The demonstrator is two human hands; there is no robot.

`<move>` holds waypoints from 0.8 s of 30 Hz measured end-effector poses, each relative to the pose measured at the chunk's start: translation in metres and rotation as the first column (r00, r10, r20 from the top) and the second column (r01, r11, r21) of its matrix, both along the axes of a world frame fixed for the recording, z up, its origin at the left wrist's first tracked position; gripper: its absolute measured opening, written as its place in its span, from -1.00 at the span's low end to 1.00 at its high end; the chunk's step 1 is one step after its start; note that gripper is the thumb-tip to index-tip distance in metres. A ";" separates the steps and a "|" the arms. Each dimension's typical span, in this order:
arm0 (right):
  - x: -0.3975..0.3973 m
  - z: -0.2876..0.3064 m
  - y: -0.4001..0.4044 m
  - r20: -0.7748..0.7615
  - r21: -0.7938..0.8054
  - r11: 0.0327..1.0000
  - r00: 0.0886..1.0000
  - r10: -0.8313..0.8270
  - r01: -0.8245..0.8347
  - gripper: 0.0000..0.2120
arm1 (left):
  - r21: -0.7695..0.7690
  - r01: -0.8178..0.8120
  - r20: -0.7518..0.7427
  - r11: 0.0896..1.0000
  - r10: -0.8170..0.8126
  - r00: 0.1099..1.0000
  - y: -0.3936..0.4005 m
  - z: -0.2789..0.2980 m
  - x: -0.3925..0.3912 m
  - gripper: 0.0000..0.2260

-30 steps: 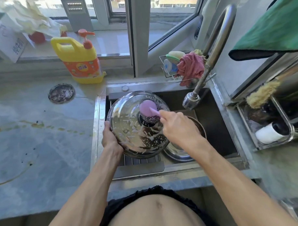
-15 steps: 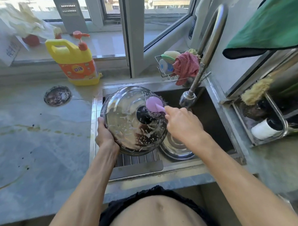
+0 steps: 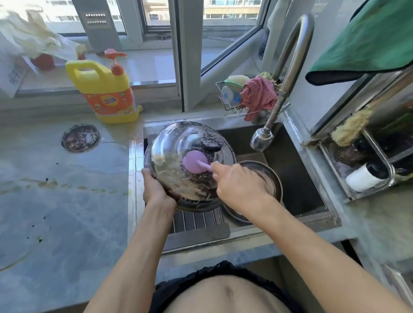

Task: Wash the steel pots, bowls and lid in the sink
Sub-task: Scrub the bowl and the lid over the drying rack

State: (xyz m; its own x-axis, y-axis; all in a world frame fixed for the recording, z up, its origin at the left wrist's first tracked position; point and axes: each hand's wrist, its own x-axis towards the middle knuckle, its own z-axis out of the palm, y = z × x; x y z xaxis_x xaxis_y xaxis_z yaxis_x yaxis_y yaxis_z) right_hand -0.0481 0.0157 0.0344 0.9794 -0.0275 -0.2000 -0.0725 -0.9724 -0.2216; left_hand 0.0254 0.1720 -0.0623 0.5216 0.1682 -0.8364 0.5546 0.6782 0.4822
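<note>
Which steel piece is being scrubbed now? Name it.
The steel lid, held tilted by the left hand and soapy under the purple scrubber; the steel bowl sits untouched in the sink.

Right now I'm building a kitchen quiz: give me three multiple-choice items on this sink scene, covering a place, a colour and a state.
1. Where does the yellow detergent bottle stand?
A in the sink
B on the counter left of the sink
C in the wire rack

2. What colour is the scrubber's head?
A purple
B green
C red

3. How is the lid held?
A flat on the counter
B tilted over the sink
C hung up

Answers:
B, the yellow detergent bottle stands by the window.
A, the scrubber is purple.
B, the left hand grips the rim of the lid; the right hand scrubs.
</note>
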 end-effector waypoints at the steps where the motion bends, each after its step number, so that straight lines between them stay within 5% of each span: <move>1: -0.004 -0.004 -0.006 -0.021 0.004 1.000 0.999 -0.024 0.024 -0.74 | -0.034 0.004 -0.014 0.999 -0.005 1.000 0.002 -0.005 -0.001 -0.47; 10: -0.011 -0.017 0.017 0.001 0.004 0.999 0.999 -0.054 0.054 -0.74 | 0.063 0.141 -0.072 0.988 -0.137 0.988 -0.045 0.001 -0.019 -0.51; 24: -0.015 -0.041 -0.043 0.029 0.000 0.945 0.944 -0.328 0.328 -0.72 | 0.126 0.434 -0.102 0.892 -0.424 0.900 -0.118 -0.023 -0.028 -0.51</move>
State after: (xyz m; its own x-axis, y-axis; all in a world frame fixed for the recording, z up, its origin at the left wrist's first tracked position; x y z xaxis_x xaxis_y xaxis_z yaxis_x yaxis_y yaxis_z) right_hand -0.0626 -0.0271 -0.0071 0.9214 -0.3488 -0.1713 -0.3812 -0.8972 -0.2232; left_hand -0.0028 0.0536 -0.0853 0.5111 0.0611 -0.8573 0.8117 0.2937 0.5049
